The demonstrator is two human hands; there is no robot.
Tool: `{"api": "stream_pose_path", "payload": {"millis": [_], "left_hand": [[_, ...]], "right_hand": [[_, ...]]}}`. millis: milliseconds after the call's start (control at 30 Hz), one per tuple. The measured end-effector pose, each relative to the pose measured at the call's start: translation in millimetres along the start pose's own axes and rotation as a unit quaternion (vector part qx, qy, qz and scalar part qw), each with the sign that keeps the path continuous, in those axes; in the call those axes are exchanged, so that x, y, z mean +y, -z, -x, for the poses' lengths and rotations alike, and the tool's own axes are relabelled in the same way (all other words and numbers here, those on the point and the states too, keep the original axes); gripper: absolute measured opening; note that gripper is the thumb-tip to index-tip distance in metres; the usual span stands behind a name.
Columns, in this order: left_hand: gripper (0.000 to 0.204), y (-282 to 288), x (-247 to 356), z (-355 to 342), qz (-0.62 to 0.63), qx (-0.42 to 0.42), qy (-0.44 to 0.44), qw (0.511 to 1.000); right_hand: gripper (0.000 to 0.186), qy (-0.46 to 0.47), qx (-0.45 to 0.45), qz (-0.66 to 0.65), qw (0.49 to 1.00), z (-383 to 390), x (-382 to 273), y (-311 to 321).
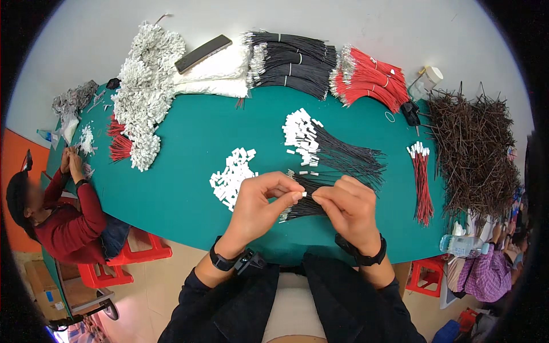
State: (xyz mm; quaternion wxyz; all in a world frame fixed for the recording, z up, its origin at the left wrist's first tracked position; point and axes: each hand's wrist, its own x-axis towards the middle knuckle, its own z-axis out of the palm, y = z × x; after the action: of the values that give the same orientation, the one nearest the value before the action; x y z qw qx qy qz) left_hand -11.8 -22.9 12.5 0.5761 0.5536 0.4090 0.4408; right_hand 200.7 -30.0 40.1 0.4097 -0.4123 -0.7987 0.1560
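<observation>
the left hand [260, 204] has its thumb and forefinger drawn narrow, pinching 1 small white connector housing [304, 194] that pokes out just past the fingertips toward the other hand. the right hand [350, 207] faces it from just beside, its thumb and forefinger pressed close together; i cannot tell whether a wire is between them, as the gap is too small to read. under and between the hands lies a bundle of loose black wires [304, 212] on the green table [189, 177]. to the left of it, near the left hand, is a heap of loose white housings [231, 176]; beyond the hands lies a pile of black wires with white ends [349, 157]. going by these piles, the step in hand seems to be fitting 1 wire end into the held housing. the next move, i judge, calls for a steady left pinch, the housing's opening turned to the right fingertips, and a straight, gentle push so a thin wire would not buckle. farther right, well apart, rests a bunch of red wires with white ends [422, 188].
</observation>
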Motion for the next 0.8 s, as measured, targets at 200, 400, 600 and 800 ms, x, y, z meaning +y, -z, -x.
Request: {"api": "stream_pose_path", "payload": {"millis": [200,400,600,800], "left_hand": [[0.008,-1,3,0,-0.053,-0.012,-0.016,0.998],[0.011,9,1,-4,-0.089,-0.010,0.010,0.996],[0.032,11,-12,-54,-0.108,0.006,-0.058,0.992],[0.017,54,-26,-42,-0.483,-0.018,-0.118,0.868]], "right_hand": [[0.011,-0.009,-0.012,-0.007,1.000,3,3,3],[0.010,-0.044,-0.018,-0.002,0.999,3,12,14],[0.011,-0.006,-0.009,0.095,0.995,-17,50,12],[0.019,-0.040,-0.108,0.129,0.985,-1,64,9]]}}
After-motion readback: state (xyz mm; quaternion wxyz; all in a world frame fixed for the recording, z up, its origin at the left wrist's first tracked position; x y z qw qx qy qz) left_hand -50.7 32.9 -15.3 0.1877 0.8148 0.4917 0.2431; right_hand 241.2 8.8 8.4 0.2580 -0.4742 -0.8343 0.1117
